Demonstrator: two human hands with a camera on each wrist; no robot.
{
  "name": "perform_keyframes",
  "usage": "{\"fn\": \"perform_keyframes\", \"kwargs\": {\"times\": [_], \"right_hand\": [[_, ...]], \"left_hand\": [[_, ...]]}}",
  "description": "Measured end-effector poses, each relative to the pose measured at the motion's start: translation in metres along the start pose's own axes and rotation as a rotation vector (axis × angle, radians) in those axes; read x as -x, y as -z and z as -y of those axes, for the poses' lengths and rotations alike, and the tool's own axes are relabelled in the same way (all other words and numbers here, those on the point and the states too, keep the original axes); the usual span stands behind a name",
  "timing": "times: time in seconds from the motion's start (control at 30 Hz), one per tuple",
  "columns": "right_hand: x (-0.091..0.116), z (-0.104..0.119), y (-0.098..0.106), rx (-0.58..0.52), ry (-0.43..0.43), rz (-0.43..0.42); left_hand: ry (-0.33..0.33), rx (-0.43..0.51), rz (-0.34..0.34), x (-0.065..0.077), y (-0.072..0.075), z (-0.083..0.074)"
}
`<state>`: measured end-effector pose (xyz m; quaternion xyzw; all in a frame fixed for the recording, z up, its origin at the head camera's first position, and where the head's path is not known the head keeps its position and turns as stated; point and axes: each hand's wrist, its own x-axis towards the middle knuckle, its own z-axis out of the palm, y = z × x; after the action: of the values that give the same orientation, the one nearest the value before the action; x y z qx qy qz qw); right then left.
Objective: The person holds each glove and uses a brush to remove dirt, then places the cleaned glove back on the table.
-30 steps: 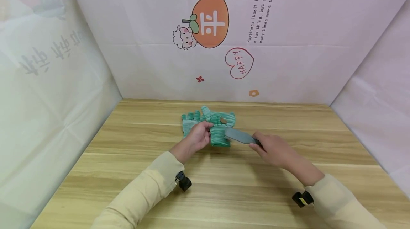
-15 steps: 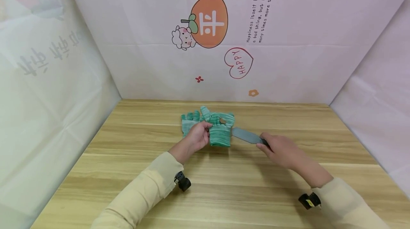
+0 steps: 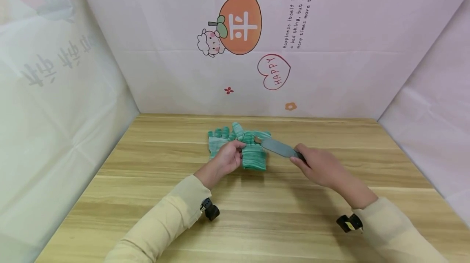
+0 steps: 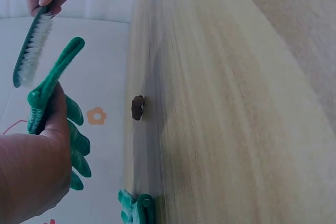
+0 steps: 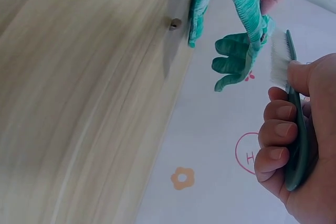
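Observation:
My left hand [image 3: 228,157] pinches a green striped knit glove [image 3: 254,156] at its side, raised above the table with the cuff toward me. A dark green brush [image 3: 279,148] with white bristles [image 4: 37,48] is in the grip of my right hand [image 3: 321,167], fingers wrapped round its handle. In the head view the brush's far end overlaps the held glove's upper right. The wrist views show the bristles facing the glove; whether they touch it I cannot tell. A second green glove [image 3: 216,142] lies on the table behind my left hand, partly hidden by it.
A small brown lump [image 4: 137,107] sits on the wooden table [image 3: 176,222], below the raised glove. White printed sheets [image 3: 169,75] stand at the back and along both sides. Each forearm carries a small black camera [image 3: 211,209] at the wrist.
The brush first drew back to the right, off the glove, then came left and up over the glove again. My left hand and the held glove shifted only slightly.

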<state>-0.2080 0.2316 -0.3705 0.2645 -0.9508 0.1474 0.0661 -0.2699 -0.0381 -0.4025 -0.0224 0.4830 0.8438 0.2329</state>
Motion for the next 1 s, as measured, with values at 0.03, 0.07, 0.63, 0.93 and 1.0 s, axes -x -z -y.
{"fn": "perform_keyframes", "kwargs": {"times": [0.03,0.07,0.63,0.93,1.0], "right_hand": [[-0.001,0.001,0.0,-0.002,-0.004,0.003],[-0.002,0.001,0.0,-0.002,-0.006,0.004],[-0.023,0.006,0.004,-0.069,-0.041,0.006],[-0.035,0.012,-0.003,-0.075,-0.019,0.031],[-0.035,0.013,-0.004,-0.077,-0.016,0.031]], "left_hand": [[0.0,-0.004,0.006,0.0,0.0,0.0],[-0.002,-0.002,0.012,0.001,0.0,0.0],[-0.009,0.008,0.063,0.006,-0.002,0.003],[0.003,0.023,0.025,0.007,-0.002,0.004],[-0.006,0.043,0.025,0.007,0.0,0.004]]}}
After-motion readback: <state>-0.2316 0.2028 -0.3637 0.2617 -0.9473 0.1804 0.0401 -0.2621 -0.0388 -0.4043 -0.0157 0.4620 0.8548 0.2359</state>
